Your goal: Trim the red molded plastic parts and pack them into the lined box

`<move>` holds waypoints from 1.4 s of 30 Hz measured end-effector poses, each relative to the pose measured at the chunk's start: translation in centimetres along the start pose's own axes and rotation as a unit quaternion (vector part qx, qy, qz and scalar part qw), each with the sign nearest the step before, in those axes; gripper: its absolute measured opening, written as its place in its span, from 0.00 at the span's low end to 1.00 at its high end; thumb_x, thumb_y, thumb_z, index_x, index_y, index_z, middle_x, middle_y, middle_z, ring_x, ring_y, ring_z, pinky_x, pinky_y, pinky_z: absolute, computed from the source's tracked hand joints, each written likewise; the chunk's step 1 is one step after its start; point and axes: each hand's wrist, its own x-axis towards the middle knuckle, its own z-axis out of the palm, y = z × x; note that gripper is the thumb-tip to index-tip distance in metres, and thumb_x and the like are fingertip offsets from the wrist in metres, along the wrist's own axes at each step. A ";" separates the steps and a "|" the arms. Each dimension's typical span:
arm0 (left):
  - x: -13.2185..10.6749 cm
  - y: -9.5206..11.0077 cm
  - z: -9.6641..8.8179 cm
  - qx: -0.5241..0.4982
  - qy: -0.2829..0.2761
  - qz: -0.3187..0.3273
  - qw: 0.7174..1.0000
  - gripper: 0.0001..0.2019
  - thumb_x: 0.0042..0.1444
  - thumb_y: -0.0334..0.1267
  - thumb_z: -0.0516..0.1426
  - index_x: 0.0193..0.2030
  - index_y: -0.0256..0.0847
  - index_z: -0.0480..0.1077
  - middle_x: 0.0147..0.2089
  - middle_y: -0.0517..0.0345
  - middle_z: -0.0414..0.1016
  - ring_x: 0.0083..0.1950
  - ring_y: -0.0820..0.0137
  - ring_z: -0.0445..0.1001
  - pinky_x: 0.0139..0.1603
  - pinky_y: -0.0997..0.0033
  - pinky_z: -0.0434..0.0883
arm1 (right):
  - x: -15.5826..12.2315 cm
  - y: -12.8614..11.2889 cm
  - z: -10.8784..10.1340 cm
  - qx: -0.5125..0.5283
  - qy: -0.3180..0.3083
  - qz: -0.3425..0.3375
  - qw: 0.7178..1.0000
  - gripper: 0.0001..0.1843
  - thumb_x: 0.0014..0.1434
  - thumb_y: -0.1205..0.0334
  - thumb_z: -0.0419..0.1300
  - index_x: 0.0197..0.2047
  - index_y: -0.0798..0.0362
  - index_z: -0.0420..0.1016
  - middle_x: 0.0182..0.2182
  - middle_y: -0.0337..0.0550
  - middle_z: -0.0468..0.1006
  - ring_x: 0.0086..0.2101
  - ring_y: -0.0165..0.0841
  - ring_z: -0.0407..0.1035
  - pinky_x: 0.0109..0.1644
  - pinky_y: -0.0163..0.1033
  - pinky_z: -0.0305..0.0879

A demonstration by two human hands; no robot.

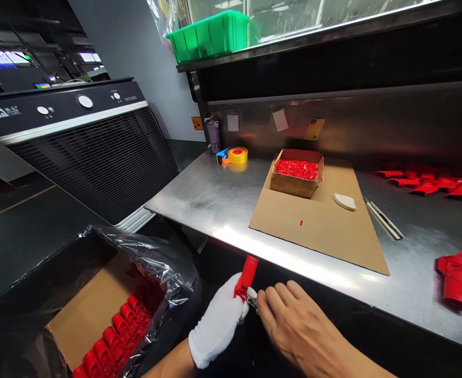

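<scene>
My left hand, in a white glove, grips a red plastic tubular part in front of the table's near edge. The part's round end points up, and its lower end is partly covered by the glove. My right hand, bare, is closed around a small shiny metal tool whose tip meets the lower end of the red part. Most of this tool is hidden in my fingers, so its exact kind does not show.
A lined box at lower left holds several red parts and cardboard. On the metal table are a cardboard sheet, a carton of small red pieces, a white piece, pens, tape and more red parts.
</scene>
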 end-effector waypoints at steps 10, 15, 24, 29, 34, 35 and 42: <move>0.4 0.2 -0.1 0.038 0.005 0.022 0.999 0.05 0.51 0.27 0.50 0.35 0.38 0.62 0.31 0.63 0.57 0.32 0.74 0.51 0.35 0.72 0.58 | -0.1 0.0 0.3 0.022 -0.044 0.058 0.997 0.10 0.52 0.67 0.57 0.40 0.54 0.71 0.30 0.42 0.65 0.31 0.37 0.56 0.35 0.46 0.47; 0.3 0.7 0.0 0.039 0.007 0.018 0.999 0.08 0.49 0.27 0.50 0.36 0.38 0.64 0.31 0.64 0.58 0.31 0.75 0.52 0.34 0.72 0.58 | -0.2 -0.1 0.6 0.018 -0.049 0.064 0.997 0.09 0.50 0.68 0.58 0.38 0.53 0.71 0.29 0.42 0.65 0.30 0.37 0.56 0.36 0.46 0.48; 0.4 0.5 0.1 -0.033 0.032 -0.016 0.999 0.04 0.51 0.33 0.52 0.35 0.38 0.63 0.28 0.63 0.62 0.27 0.77 0.56 0.29 0.73 0.56 | 0.4 -0.6 0.1 0.006 0.029 0.070 0.997 0.04 0.48 0.70 0.56 0.28 0.53 0.67 0.23 0.42 0.62 0.26 0.35 0.52 0.34 0.45 0.43; 0.4 0.0 0.0 -0.198 0.034 -0.074 0.977 0.20 0.44 0.32 0.56 0.48 0.37 0.65 0.35 0.61 0.66 0.26 0.79 0.59 0.25 0.74 0.57 | 0.2 0.0 0.2 0.029 0.031 0.114 0.993 0.04 0.49 0.68 0.58 0.32 0.52 0.69 0.24 0.40 0.63 0.27 0.35 0.54 0.34 0.44 0.43; 0.2 0.4 -0.2 -0.335 0.003 -0.122 0.935 0.25 0.49 0.39 0.60 0.54 0.33 0.66 0.33 0.58 0.67 0.27 0.76 0.62 0.26 0.75 0.58 | -0.4 1.0 -0.2 0.066 -0.002 0.145 0.987 0.12 0.53 0.56 0.61 0.41 0.51 0.73 0.29 0.40 0.68 0.30 0.37 0.59 0.37 0.44 0.48; 0.2 0.6 -0.3 -0.352 -0.002 -0.134 0.926 0.24 0.52 0.41 0.59 0.54 0.33 0.67 0.34 0.56 0.68 0.28 0.76 0.63 0.26 0.75 0.58 | -0.6 1.2 -0.3 0.071 -0.003 0.149 0.986 0.14 0.54 0.55 0.60 0.43 0.51 0.73 0.30 0.40 0.69 0.31 0.37 0.60 0.38 0.44 0.50; 1.9 3.1 -1.0 -0.357 0.015 -0.115 0.927 0.14 0.63 0.40 0.53 0.52 0.34 0.66 0.39 0.53 0.68 0.29 0.77 0.62 0.27 0.76 0.57 | -4.6 3.4 -0.7 0.214 0.003 0.241 0.947 0.17 0.60 0.58 0.60 0.53 0.47 0.71 0.38 0.40 0.73 0.34 0.33 0.66 0.39 0.38 0.62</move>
